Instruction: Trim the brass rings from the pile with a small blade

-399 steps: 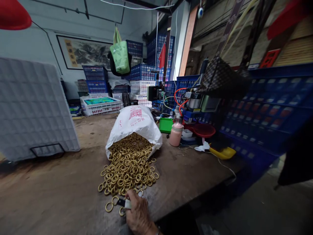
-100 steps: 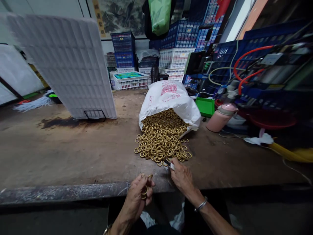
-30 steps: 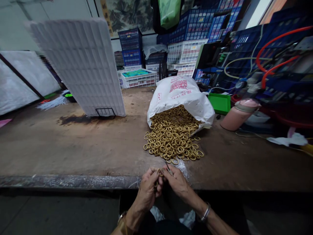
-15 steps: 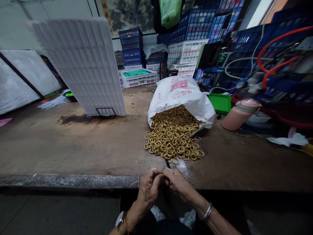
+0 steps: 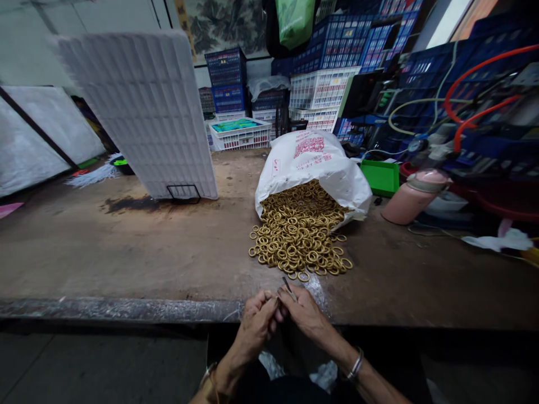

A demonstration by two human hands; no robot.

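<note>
At the table's front edge my left hand (image 5: 257, 318) and my right hand (image 5: 306, 317) meet, fingertips close together. A thin blade-like tool (image 5: 288, 287) with a dark narrow tip pokes up from my right hand, held under the thumb. My left fingers are pinched around a small gold ring, now almost wholly hidden by them. Just beyond the hands lies a heap of gold rings (image 5: 295, 247), spilling out of the open mouth of a white printed sack (image 5: 311, 157) that rests on its side.
On the wooden table (image 5: 126, 252) a ribbed white panel (image 5: 147, 112) stands at left in a black wire holder. At right are a green tray (image 5: 379, 177) and a pink bottle (image 5: 415, 199). Blue crates (image 5: 332, 42) and white crates (image 5: 318, 90) are stacked behind.
My right hand has turned slightly, and the tool's tip now points up and to the left. My left fingers have closed further over the ring. The sack and heap stay put.
</note>
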